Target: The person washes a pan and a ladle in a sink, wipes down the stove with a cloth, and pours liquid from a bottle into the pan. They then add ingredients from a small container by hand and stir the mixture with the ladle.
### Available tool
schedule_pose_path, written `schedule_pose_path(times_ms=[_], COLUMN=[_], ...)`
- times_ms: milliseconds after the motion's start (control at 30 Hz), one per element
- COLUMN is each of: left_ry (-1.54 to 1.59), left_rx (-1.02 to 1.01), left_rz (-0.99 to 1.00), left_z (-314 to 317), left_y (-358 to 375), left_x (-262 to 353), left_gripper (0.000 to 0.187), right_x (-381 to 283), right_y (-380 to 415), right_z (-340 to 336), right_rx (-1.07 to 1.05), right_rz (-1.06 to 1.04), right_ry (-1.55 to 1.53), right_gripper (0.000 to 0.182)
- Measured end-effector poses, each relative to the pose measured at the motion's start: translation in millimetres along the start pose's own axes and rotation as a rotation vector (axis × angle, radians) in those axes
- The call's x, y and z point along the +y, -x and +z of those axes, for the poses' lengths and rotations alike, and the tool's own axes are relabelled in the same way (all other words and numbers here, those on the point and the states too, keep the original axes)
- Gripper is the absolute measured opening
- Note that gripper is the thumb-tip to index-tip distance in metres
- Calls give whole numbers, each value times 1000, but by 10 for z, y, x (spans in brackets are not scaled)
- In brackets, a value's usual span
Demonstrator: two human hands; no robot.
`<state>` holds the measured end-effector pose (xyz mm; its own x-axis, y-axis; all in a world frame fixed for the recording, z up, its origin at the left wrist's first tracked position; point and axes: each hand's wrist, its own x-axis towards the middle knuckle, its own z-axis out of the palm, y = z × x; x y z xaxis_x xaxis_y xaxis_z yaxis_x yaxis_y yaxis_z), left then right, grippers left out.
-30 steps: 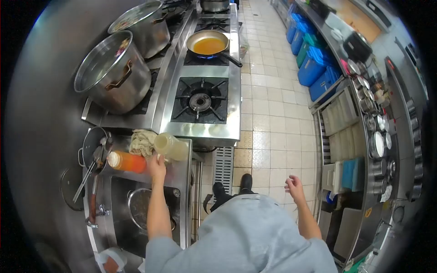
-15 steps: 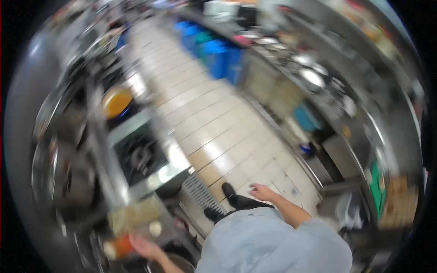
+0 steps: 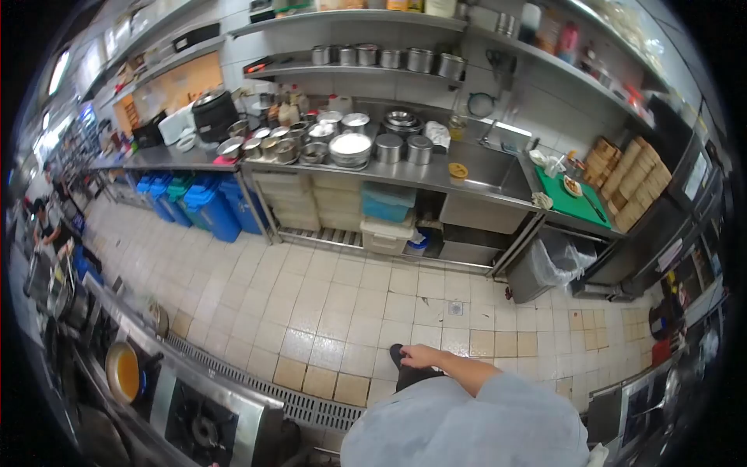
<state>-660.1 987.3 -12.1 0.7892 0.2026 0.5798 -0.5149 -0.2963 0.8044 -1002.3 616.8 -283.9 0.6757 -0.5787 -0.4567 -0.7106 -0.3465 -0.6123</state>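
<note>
My right hand (image 3: 419, 356) hangs in front of my grey shirt (image 3: 467, 416), above my dark shoe (image 3: 397, 354). Its fingers look loosely apart, and nothing shows in them. My left hand is outside the picture. At the lower left, a pan of orange liquid (image 3: 124, 372) sits on the stove, beside a bare gas burner (image 3: 204, 426).
Across the tiled floor (image 3: 342, 311) runs a steel counter with metal pots (image 3: 389, 148), a sink (image 3: 494, 167) and a green cutting board (image 3: 572, 198). Blue bins (image 3: 212, 208) and a lined trash bin (image 3: 537, 268) stand low. Another person (image 3: 48, 226) is at far left.
My view has swung right, from along the aisle toward the counter and sink. My left hand, earlier near an orange-and-white item at the lower left, has left the view.
</note>
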Motion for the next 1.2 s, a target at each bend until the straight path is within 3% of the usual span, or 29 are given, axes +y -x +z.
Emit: schedule_pose_path(times_ms=[33, 100, 167, 233, 300, 333, 367, 467, 500, 567, 667, 733, 767, 800, 867, 933, 1000, 1033, 1067, 1100, 1133, 1200], left_ry=[78, 138, 152, -135, -248, -274, -257, -395, -448, -552, -472, -577, -669, -665, -690, -700, -963, -952, -823, -693, -646, -493], left_rx=[-56, -139, -363, -559, -647, -727, -754, -915, -1044, -1282, -1203, -1260, -1317, -1317, -1338, -1383, -1476, -1492, -1447, -1397, -1563, -1466], left_rz=[-52, 56, 37, 69, -68, -103, -62, -20, -137, -385, -474, -558, -638, -563, -622, -666, -666, -657, -736, -817, -657, -446], left_z=[200, 629, 1070, 1425, 1806, 1977, 2083, 2444, 2525, 2661, 2597, 2000, 2324, 2262, 2252, 2384, 2846, 2702, 2939, 3939, 4271, 4997], left_y=[1, 83, 246, 431, 727, 845, 1011, 1474, 1591, 1812, 2272, 2326, 2622, 2687, 2732, 2784, 2676, 2446, 2335, 2246, 2149, 1995], left_x=[113, 285, 344, 631, 742, 548, -223, -389, -463, -694, -1433, -2445, -2492, -2653, -2852, -2913, -2797, -2732, -2663, -1653, -1813, -1713], left_gripper=[33, 32, 33, 35, 40, 43, 41, 42, 44, 48, 39, 38, 36, 34, 33, 31, 33, 33, 35, 37, 44, 47], right_x=[135, 476, 868, 1339, 1388, 1500, 1624, 2124, 2284, 2488, 2940, 2917, 2897, 2841, 2741, 2742, 2665, 2542, 2441, 2399, 2382, 2403], right_y=[20, 7, 21, -100, 31, 50, 60, 88, 90, 93, -41, -104, -153, -239, -389, -543, -778, -820, -874, -953, -1019, -1155], right_z=[-60, -113, -123, -63, -418, -547, -686, -1010, -1099, -1359, -1399, -1470, -1514, -1548, -1520, -1426, -1552, -1670, -1793, -1933, -2096, -2382], right_rx=[-23, 36, 81, 81, 44, 45, 112, 266, 348, 312, 411, 403, 408, 386, 321, 289, 289, 260, 229, 242, 240, 249], right_rz=[72, 80, 126, 145, 237, 244, 259, 302, 319, 401, 549, 595, 638, 628, 647, 554, 468, 485, 503, 516, 511, 509], right_ry=[-29, -49, -120, -135, -170, -187, -237, -324, -354, -392, -520, -602, -684, -667, -726, -548, -390, -355, -319, -314, -302, -290], right_gripper=[49, 50, 52, 54, 54, 54, 52, 50, 50, 50, 51, 52, 52, 52, 52, 52, 51, 51, 50, 50, 51, 51])
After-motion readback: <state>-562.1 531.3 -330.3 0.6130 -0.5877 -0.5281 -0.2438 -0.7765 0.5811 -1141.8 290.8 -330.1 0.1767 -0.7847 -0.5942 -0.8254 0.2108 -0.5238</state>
